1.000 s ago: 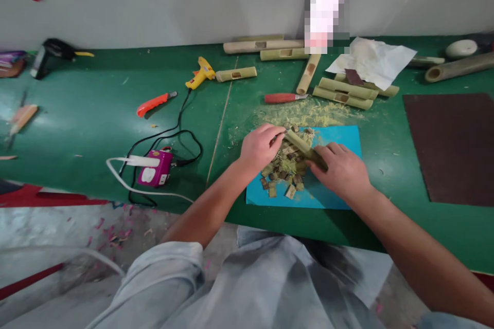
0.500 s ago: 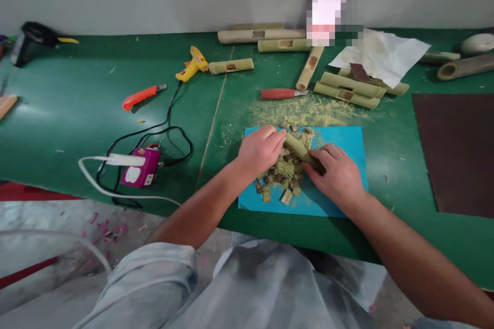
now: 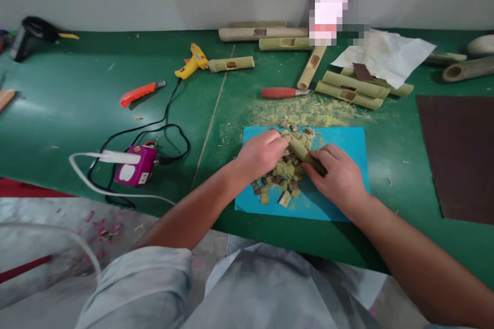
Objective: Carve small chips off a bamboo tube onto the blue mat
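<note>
A short bamboo tube (image 3: 299,149) lies slantwise between my hands, above a blue sheet (image 3: 328,205). My left hand (image 3: 264,151) is closed around its upper left end, and the fingers hide that end. At the lower right end, my right hand (image 3: 339,172) grips it between thumb and fingers. Bamboo chips and shavings (image 3: 284,169) are heaped on the sheet under the tube. Beyond the sheet lies a red-handled knife (image 3: 280,92), its blade tip pointing right among fine shavings.
Several notched bamboo tubes (image 3: 349,95) lie at the back, some under white paper (image 3: 401,59). A yellow glue gun (image 3: 191,63), an orange utility knife (image 3: 139,95) and a purple power adapter (image 3: 135,164) with cords are at left. A dark brown sheet (image 3: 459,159) lies at right.
Both hands keep their hold on the bamboo tube, which has barely moved. The view has shifted slightly; the things on the table lie as before.
</note>
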Demonstrator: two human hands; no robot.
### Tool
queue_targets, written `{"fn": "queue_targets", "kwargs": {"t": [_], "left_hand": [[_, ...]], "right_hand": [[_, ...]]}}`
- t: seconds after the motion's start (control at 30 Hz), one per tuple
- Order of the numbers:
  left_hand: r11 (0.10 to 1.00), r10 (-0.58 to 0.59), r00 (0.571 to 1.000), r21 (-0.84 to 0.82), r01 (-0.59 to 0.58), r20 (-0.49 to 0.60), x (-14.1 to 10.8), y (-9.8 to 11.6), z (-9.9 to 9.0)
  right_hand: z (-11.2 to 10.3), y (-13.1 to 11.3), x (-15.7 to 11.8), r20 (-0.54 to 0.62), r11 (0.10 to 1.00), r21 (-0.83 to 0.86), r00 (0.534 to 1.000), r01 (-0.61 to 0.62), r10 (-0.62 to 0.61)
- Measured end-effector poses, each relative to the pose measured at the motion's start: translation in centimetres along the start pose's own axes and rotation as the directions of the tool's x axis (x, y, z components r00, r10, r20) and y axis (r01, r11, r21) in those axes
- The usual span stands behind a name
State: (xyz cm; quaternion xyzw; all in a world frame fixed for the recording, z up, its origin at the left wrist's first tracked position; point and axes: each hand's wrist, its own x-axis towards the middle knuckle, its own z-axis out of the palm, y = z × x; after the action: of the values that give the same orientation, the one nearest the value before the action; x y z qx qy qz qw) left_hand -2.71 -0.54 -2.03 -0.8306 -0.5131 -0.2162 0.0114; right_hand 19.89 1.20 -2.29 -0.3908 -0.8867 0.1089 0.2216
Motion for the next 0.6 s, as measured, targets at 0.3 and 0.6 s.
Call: {"fn": "queue_targets", "kwargs": {"t": [0.3,0.6], "left_hand": [[0.998,-0.042,0.999,0.036,0.041,0.023,0.24,0.98,0.15],[0.996,-0.045,0.999,0.076,0.044,0.01,0.23,0.89,0.19]], "right_hand": [[0.16,0.17,0.07,-0.003,1.0,0.0,1.0,-0.008,0.008],[0.01,0.03,0.26,0.022,0.999,-0.009,0.999,-0.033,0.034]]}}
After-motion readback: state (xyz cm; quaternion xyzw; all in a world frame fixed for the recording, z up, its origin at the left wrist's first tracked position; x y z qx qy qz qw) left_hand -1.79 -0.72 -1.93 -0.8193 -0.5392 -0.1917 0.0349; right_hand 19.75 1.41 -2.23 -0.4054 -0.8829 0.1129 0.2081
